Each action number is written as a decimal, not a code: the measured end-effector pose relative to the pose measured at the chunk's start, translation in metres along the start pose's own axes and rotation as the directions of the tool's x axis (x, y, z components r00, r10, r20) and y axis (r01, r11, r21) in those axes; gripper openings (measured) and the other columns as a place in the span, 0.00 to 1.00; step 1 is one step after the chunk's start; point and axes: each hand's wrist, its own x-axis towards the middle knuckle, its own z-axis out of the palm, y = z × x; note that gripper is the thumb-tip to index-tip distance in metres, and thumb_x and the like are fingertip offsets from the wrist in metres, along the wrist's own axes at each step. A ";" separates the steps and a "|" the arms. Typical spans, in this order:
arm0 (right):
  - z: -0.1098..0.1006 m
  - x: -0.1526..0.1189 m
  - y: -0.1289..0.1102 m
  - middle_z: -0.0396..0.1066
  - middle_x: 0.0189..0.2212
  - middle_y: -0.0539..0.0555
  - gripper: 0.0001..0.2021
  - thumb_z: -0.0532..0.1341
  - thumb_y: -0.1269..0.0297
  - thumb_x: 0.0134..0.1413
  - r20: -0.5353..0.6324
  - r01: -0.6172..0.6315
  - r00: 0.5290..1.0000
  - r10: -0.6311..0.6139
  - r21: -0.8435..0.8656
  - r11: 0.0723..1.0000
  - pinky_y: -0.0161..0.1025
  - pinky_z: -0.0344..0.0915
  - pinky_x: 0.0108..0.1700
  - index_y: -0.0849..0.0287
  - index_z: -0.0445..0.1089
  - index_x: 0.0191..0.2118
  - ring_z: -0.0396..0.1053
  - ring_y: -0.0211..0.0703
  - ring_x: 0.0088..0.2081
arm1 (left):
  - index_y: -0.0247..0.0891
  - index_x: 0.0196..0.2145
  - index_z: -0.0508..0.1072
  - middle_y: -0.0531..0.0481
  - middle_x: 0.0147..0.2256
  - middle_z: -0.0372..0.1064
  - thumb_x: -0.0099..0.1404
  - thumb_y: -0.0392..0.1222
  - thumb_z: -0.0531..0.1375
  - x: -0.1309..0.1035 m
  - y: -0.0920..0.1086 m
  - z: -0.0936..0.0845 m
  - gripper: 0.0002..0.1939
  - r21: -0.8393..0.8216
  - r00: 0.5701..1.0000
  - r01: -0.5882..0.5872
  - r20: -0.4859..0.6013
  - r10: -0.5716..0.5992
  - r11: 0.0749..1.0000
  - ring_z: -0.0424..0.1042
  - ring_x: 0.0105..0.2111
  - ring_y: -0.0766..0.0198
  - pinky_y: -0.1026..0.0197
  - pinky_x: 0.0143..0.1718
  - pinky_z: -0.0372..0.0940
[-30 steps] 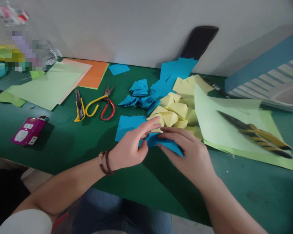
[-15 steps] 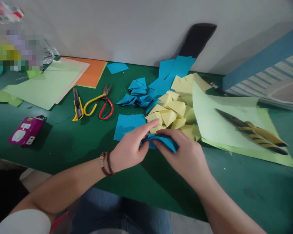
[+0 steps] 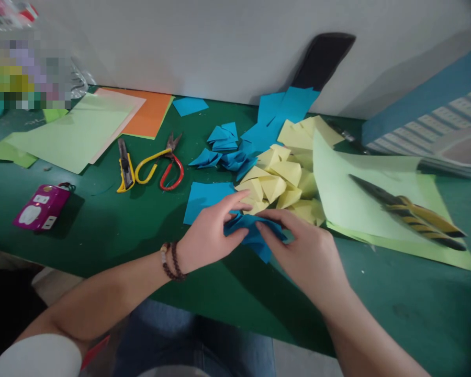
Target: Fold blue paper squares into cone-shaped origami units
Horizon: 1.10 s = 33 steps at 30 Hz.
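one blue sheet (image 3: 258, 244), pinched in both left hand (image 3: 208, 233) and right hand (image 3: 311, 247), seemingly mid-fold, the next move likely calling for a firm crease.

Matt blue paper (image 3: 261, 250), metal scissor blades (image 3: 174, 143), plastic box (image 3: 43, 208)

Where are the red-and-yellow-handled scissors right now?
In the head view, the scissors lie left of centre on the green table, just right of the yellow utility knife.
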 end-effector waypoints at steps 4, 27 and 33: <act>0.005 -0.002 -0.001 0.79 0.31 0.50 0.08 0.58 0.63 0.61 -0.056 0.074 0.995 -0.082 -0.131 0.989 0.36 0.64 0.27 0.56 0.75 0.39 0.76 0.41 0.27 | 0.40 0.61 0.61 0.47 0.49 0.75 0.61 0.29 0.59 -0.003 0.002 0.005 0.30 0.069 0.999 0.011 -0.051 -0.007 0.998 0.76 0.47 0.62 0.61 0.46 0.73; 0.005 -0.006 -0.011 0.78 0.36 0.53 0.11 0.65 0.74 0.50 -0.287 0.390 0.862 -0.417 -0.148 0.909 0.40 0.71 0.42 0.55 0.68 0.40 0.76 0.45 0.38 | 0.41 0.54 0.67 0.54 0.38 0.77 0.63 0.25 0.56 -0.002 0.002 -0.001 0.24 0.325 0.874 -0.305 -0.277 0.398 0.895 0.78 0.40 0.68 0.66 0.46 0.73; -0.004 -0.002 -0.001 0.74 0.49 0.60 0.24 0.53 0.42 0.61 -0.035 -0.019 0.998 0.046 0.549 0.836 0.47 0.73 0.44 0.54 0.68 0.52 0.74 0.51 0.47 | 0.39 0.50 0.70 0.53 0.36 0.78 0.62 0.23 0.57 -0.001 0.008 -0.011 0.21 0.352 0.819 -0.408 -0.268 0.508 0.843 0.79 0.39 0.68 0.66 0.45 0.74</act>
